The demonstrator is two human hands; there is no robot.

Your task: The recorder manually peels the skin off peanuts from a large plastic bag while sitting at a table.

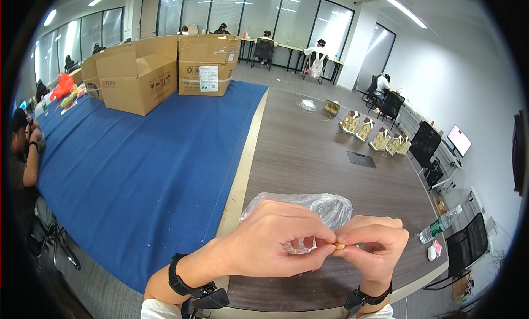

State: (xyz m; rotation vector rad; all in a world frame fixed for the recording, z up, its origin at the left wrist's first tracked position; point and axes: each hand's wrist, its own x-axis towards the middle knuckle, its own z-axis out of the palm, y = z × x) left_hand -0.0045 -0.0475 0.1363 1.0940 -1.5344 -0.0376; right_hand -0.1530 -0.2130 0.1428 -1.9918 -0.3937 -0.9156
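Close to the table's near edge, my left hand and my right hand meet fingertip to fingertip. Between them is a small tan peanut-like piece, pinched by the thumb and forefinger of each hand. Most of it is hidden by the fingertips. Just behind my hands a crumpled see-through plastic bag lies on the brown wooden tabletop; my left hand covers part of it, and I cannot make out what it holds. Each wrist wears a black strap with a small dark device.
Blue cloth covers the left side, strewn with tiny reddish crumbs, with cardboard boxes at its back. Several small model houses stand far right. A water bottle is at the right edge. Another person sits far left.
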